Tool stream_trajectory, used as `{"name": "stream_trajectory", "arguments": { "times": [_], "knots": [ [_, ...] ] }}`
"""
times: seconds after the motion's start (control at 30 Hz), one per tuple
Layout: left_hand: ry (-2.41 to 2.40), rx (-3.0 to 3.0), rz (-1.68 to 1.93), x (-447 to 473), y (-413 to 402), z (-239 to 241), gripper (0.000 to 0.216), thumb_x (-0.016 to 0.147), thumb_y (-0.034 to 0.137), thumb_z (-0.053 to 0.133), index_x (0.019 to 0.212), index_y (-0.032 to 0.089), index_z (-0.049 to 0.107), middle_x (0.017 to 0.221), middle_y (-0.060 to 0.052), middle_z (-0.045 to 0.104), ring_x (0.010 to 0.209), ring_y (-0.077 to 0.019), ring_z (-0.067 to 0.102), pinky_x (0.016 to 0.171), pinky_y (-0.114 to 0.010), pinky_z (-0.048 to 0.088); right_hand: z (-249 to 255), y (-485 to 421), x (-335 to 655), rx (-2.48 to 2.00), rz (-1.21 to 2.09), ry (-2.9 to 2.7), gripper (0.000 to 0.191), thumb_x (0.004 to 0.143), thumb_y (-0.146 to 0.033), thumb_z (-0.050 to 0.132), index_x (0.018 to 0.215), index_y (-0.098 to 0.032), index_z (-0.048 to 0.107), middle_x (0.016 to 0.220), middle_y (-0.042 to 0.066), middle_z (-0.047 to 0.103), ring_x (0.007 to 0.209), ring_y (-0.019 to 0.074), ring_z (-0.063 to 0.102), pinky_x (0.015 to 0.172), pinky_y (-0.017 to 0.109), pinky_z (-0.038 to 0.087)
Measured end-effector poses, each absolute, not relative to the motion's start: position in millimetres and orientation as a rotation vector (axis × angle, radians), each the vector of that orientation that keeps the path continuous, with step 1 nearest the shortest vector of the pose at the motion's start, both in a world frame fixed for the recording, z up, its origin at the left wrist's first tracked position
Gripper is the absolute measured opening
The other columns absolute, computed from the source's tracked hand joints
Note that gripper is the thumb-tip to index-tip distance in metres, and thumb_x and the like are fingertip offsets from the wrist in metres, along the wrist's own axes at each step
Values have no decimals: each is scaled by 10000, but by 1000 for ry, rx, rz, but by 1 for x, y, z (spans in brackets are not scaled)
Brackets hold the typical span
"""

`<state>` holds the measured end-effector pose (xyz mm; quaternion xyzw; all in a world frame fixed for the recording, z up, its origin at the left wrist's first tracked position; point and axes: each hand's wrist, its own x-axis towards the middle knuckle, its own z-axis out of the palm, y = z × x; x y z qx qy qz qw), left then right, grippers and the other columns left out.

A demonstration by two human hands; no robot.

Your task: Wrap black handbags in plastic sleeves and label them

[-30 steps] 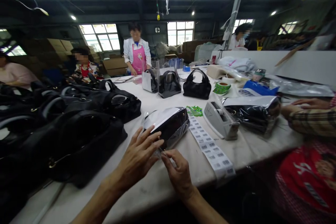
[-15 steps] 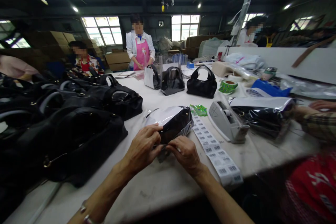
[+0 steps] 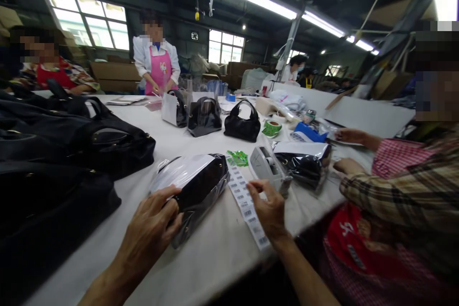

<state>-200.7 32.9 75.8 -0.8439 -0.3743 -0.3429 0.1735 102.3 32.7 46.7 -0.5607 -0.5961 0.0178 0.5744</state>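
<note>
A black handbag (image 3: 201, 191) in a clear plastic bag lies on its side before me, a white sheet (image 3: 186, 169) on top under the plastic. My left hand (image 3: 152, 222) is closed on its near left edge, the index finger lying along the wrapping. To the right, my right hand (image 3: 267, 205) hovers above a strip of barcode labels (image 3: 247, 208), its bent fingers loosely apart, with nothing visible in them. Just beyond that hand stands a grey tape dispenser (image 3: 263, 165). A green printed plastic piece (image 3: 237, 158) lies at the strip's far end.
Several black handbags (image 3: 107, 138) are heaped at left. More bags (image 3: 242, 122) stand farther back, near a green tape roll (image 3: 271, 128). At right, a co-worker in a checked sleeve (image 3: 380, 191) sits by another wrapped bag (image 3: 304, 162). A person in a pink apron (image 3: 161, 69) stands opposite.
My right hand has left the wrapped handbag and moved right, over the label strip near the dispenser. My left hand stays on the bag. The view has turned right.
</note>
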Motion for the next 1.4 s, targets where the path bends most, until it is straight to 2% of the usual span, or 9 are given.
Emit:
{"name": "stream_trajectory", "arguments": {
  "times": [0.13,0.27,0.4,0.57,0.77,1.0,1.17,1.27,1.4],
  "knots": [
    [-1030,-2368,-1005,-203,38,71,117,922,183,519,813,223,515,1207,-123,612,1082,-296,615,839,-438,479,70,41,203,-1605,79,-1087,370,799,-541,615,926,-199,681,996,105,702,967,272,612,900,409,453],
    [-1045,-2379,-1017,-205,41,65,122,928,232,508,812,226,545,1211,-119,630,1075,-307,625,847,-453,485,71,63,255,-1723,392,-1082,365,719,-551,698,684,-188,684,700,63,701,760,249,655,717,358,490],
    [-1100,-2392,-1032,-206,42,63,166,928,264,504,776,230,564,1204,-109,644,1046,-298,641,853,-446,492,61,83,262,-1742,719,-1090,339,817,-473,705,716,-150,685,683,26,694,617,151,633,599,283,491],
    [-1113,-2407,-1039,-205,41,65,188,921,274,514,743,233,556,1214,-106,640,1020,-292,647,843,-441,497,62,92,258,-1689,739,-1064,272,915,-383,648,791,-141,639,722,-22,639,597,99,579,594,254,497],
    [-1131,-2375,-1034,-200,32,74,161,914,218,528,753,230,522,1195,-105,644,998,-269,652,823,-416,504,63,66,252,-1568,522,-996,269,675,-441,707,692,-174,683,659,5,648,634,136,547,612,257,437],
    [-1252,-2400,-967,-195,25,78,163,883,155,574,745,216,515,1224,-114,647,1143,-292,620,895,-437,505,28,27,265,-1752,502,-901,260,501,-432,740,535,-182,677,488,23,608,507,166,513,487,287,363],
    [-1296,-2413,-992,-193,23,77,175,880,141,578,732,216,521,1226,-100,653,1163,-285,614,937,-448,497,48,8,176,-1577,641,-1341,295,678,-495,709,723,-206,741,724,50,730,697,226,641,642,313,482],
    [-1307,-2418,-995,-193,22,77,170,878,141,584,737,217,527,1232,-96,653,1167,-286,612,944,-452,495,71,6,92,-1269,742,-1789,206,825,-414,668,754,-228,724,737,11,719,714,190,647,710,300,488],
    [-1320,-2424,-991,-193,22,78,159,868,135,594,741,214,541,1236,-92,655,1154,-285,614,917,-441,500,74,26,19,-1062,580,-2093,166,870,-333,673,739,-235,705,756,3,721,727,174,647,699,290,461]
  ]
}}
